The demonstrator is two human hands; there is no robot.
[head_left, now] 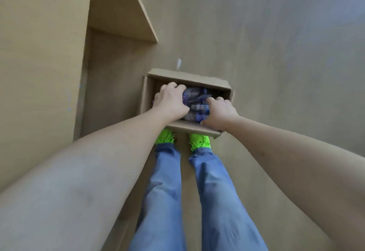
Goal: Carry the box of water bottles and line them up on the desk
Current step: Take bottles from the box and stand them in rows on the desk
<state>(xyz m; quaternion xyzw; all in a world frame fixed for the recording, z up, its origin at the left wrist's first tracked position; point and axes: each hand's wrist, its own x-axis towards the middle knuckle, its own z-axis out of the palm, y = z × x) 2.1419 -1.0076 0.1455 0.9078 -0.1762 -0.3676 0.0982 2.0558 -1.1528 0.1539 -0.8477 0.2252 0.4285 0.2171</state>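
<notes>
the floor [276, 43] spreads out grey-beige under me, and on my left stands a tan wooden desk [39, 53] with a slanted side panel and a recess beneath it. my legs in blue jeans [217, 191] run down the middle of the view, ending in bright green shoes [199, 142] planted just behind the box.

the open cardboard box [187, 76] sits on the floor right in front of my toes, near the foot of the desk, its flaps folded outward. inside it lie the water bottles [194, 100], clear plastic with purple-blue labels, packed on their sides; the blur keeps me from counting them.

both my bare forearms reach down into the box. my left hand [170, 100] is over the left part of the bottles with fingers curled down onto them, closed around a bottle as far as i can see. my right hand [219, 112] is at the right near side, fingers bent and gripping into the bottles, the thumb hidden beneath.

a small white scrap [179, 62] lies on the floor just beyond the box's far flap.
</notes>
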